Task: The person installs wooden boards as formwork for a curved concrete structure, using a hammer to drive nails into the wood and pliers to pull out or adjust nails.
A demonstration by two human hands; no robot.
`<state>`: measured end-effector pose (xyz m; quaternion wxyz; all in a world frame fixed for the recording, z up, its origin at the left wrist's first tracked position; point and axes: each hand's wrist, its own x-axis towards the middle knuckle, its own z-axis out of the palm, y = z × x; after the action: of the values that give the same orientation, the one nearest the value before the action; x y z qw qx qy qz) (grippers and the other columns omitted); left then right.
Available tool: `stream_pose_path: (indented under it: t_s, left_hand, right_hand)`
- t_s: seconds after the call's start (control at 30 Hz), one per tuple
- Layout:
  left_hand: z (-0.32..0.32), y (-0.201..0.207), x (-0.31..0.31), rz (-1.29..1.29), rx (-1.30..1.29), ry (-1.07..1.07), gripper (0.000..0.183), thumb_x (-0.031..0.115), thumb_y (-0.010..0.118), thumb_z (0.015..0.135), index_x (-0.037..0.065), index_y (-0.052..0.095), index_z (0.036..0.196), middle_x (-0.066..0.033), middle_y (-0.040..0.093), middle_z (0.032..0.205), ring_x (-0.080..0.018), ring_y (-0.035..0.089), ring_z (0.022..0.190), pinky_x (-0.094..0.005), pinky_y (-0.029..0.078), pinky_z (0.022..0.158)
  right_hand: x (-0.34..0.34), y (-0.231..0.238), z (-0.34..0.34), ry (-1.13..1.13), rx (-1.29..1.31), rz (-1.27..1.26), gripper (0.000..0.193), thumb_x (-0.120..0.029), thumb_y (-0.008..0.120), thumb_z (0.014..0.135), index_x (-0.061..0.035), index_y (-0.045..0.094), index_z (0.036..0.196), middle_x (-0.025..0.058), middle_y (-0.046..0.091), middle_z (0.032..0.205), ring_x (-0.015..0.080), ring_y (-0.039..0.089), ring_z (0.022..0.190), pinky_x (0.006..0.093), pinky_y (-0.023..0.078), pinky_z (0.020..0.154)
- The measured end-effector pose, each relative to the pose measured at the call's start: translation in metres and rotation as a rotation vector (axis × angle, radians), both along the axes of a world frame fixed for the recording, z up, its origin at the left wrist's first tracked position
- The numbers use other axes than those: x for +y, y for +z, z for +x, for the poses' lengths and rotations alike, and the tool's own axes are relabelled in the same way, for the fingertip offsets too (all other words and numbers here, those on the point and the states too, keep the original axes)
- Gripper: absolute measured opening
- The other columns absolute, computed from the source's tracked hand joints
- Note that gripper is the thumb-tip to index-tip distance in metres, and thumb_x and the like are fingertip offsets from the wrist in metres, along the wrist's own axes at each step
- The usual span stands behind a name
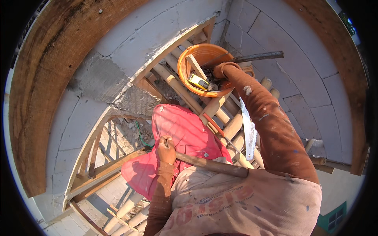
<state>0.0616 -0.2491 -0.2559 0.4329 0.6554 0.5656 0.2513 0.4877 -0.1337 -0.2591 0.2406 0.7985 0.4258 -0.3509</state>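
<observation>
My left hand (167,150) is closed around one end of a round wooden handle (212,164), which lies across my lap toward the right. Whatever may be fixed at the gripped end is hidden. My right arm stretches forward, and my right hand (220,71) is down inside an orange bucket (187,53); its fingers are hidden. Dark, thin pieces like nails lie around that hand. Also in the bucket are a yellow and black tape measure (198,82) and a wood offcut (195,67). A metal bar (260,57) juts over the rim.
Bamboo poles (173,82) form the platform under the bucket. Beside my right arm hangs a saw blade (248,129); a red-handled tool (214,124) lies by my knee. Pale block walls (287,51) meet ahead, with timber boards (51,67) along them. Gaps open between the poles.
</observation>
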Motion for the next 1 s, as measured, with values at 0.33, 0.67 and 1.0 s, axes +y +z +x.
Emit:
stream_pose_path:
  t_s: [0.33,0.67,1.0]
  left_hand:
    - [-0.007,-0.015,0.001,-0.159,-0.021,0.036,0.017,0.018,0.052,0.089,0.003,0.059,0.092,-0.0131,0.06,0.08,-0.0238,0.059,0.073,-0.0352,0.046,0.07]
    - [0.003,0.004,0.002,-0.113,-0.013,0.032,0.016,0.016,0.052,0.088,0.002,0.058,0.09,-0.0126,0.06,0.076,-0.0232,0.058,0.069,-0.0353,0.046,0.067]
    - [0.0,0.008,-0.003,-0.086,-0.028,0.08,0.014,0.016,0.055,0.086,0.003,0.059,0.089,-0.0102,0.059,0.068,-0.0204,0.058,0.063,-0.0362,0.046,0.062]
  right_hand:
    - [-0.001,0.03,-0.026,0.453,-0.174,0.233,0.033,-0.019,0.069,0.076,-0.0122,0.066,0.108,0.0089,0.066,0.107,0.0212,0.064,0.099,0.0391,0.053,0.082]
    - [-0.037,0.043,-0.044,0.586,-0.212,0.189,0.018,-0.014,0.066,0.077,-0.008,0.072,0.093,0.0111,0.069,0.099,0.0245,0.067,0.093,0.0362,0.055,0.076]
    - [-0.047,-0.021,-0.021,0.165,-0.046,0.542,0.016,-0.018,0.07,0.073,-0.0138,0.072,0.088,0.0063,0.07,0.095,0.0171,0.067,0.089,0.0295,0.053,0.069]
